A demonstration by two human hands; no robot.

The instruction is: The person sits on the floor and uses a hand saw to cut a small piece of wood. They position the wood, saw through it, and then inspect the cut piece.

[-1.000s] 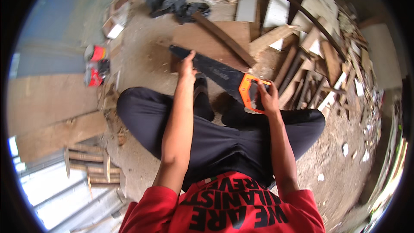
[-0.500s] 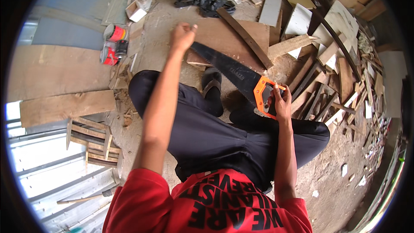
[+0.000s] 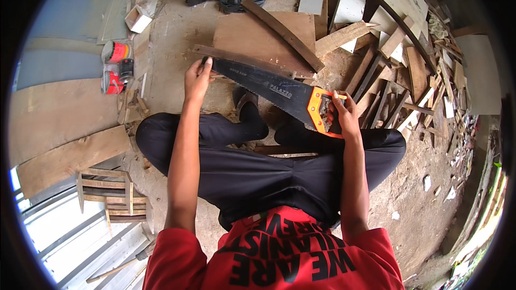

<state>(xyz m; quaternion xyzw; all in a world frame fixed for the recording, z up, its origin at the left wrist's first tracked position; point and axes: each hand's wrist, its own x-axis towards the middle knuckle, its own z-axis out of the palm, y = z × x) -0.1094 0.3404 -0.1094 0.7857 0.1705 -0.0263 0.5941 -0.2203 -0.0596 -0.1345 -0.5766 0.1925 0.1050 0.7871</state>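
Evidently right hand (image 3: 344, 114) grips handsaw (image 3: 269, 83) handle, left hand (image 3: 198, 78) pinches blade tip, steadying it w/ both ends held.

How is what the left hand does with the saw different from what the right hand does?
The left hand pinches the far tip of the saw, while the right hand wraps around its orange handle. The left hand touches dark metal blade; the right hand grips plastic. The left arm reaches out farther from the body than the right. Both hands hold the same saw above the person's crossed legs.
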